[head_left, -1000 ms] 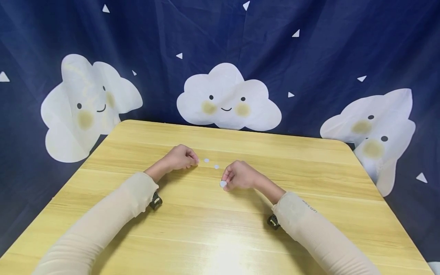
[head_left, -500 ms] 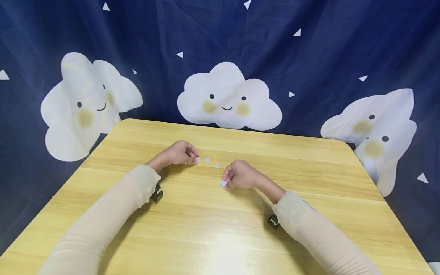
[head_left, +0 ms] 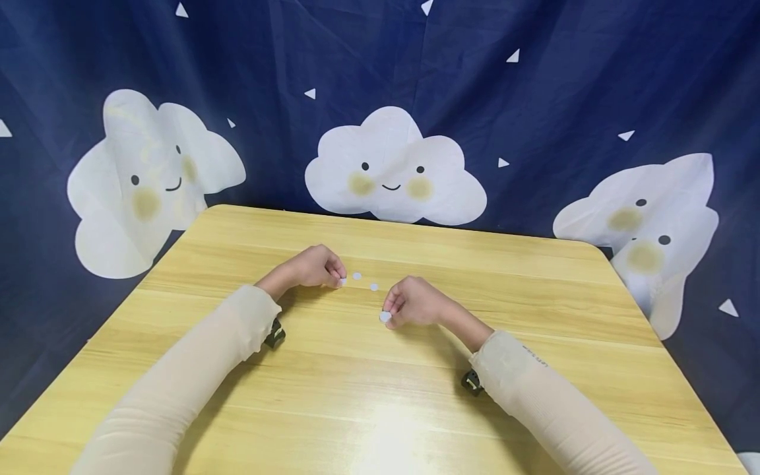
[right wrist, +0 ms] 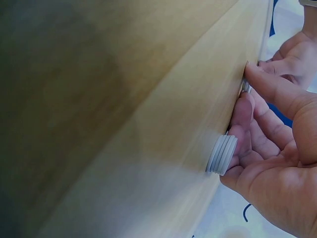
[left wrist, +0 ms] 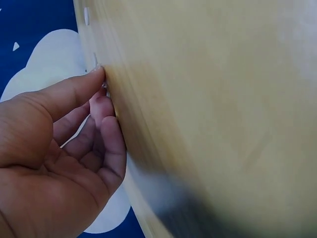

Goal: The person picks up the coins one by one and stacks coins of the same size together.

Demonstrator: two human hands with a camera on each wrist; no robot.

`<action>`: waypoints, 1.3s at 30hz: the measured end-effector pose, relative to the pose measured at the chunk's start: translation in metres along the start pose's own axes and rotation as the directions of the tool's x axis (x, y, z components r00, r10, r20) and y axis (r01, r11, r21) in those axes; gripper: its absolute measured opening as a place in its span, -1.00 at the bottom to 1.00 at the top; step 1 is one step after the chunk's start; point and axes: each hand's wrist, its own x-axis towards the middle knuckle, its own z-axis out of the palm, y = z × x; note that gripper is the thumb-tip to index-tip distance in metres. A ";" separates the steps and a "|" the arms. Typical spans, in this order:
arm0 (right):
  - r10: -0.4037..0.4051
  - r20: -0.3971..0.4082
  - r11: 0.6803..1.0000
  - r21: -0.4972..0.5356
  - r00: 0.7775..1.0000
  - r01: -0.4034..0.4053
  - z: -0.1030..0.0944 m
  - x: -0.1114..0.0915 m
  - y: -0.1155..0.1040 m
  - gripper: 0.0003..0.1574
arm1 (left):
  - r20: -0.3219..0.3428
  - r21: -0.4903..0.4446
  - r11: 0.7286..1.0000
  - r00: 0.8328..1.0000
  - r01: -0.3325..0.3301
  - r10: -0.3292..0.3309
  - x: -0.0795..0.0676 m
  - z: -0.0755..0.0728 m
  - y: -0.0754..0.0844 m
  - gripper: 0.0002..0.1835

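My left hand (head_left: 338, 277) rests on the wooden table (head_left: 534, 284), fingers curled, thumb and fingertip pinching a small white disc (head_left: 343, 282) against the surface. Two more white discs (head_left: 357, 276) (head_left: 374, 287) lie in a row just right of it. A little nearer, my right hand (head_left: 388, 311) is curled round a short stack of white discs (head_left: 385, 317). In the right wrist view the stack (right wrist: 222, 154) sits against my curled fingers (right wrist: 242, 124), edge-on to the table. In the left wrist view my thumb (left wrist: 74, 91) meets the fingertips at the tabletop; the disc there is barely visible.
A dark blue cloth with white smiling clouds (head_left: 392, 168) hangs behind the table and down both sides. Small black wrist cameras (head_left: 274, 335) (head_left: 472, 382) sit under both beige sleeves. Bare wood surrounds the hands, with rounded far corners.
My left hand has shifted slightly and a white disc now shows at its fingertips, left of the other two. The right hand and its stack have stayed put.
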 end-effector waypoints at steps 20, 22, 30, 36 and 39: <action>-0.020 0.007 1.000 -0.009 1.000 0.020 0.000 -0.001 0.000 -0.76 | 0.103 0.020 0.992 0.987 -0.123 0.120 -0.016 0.021 0.020 -0.92; -0.017 0.005 1.000 -0.002 1.000 0.017 0.000 -0.001 0.000 -0.76 | 0.114 0.022 0.992 0.986 -0.121 0.118 -0.017 0.023 0.022 -0.91; 0.008 0.001 1.000 0.003 1.000 -0.008 0.001 0.000 0.000 -0.75 | 0.140 0.031 0.988 0.979 -0.154 0.148 -0.022 0.029 0.029 -0.89; 0.002 0.006 1.000 -0.004 1.000 -0.002 0.001 0.001 0.001 -0.75 | 0.168 0.027 0.984 0.971 -0.175 0.168 -0.026 0.031 0.035 -0.88; -0.001 0.008 1.000 -0.011 1.000 0.001 0.001 0.002 0.001 -0.75 | 0.176 0.021 0.984 0.969 -0.177 0.171 -0.028 0.032 0.037 -0.87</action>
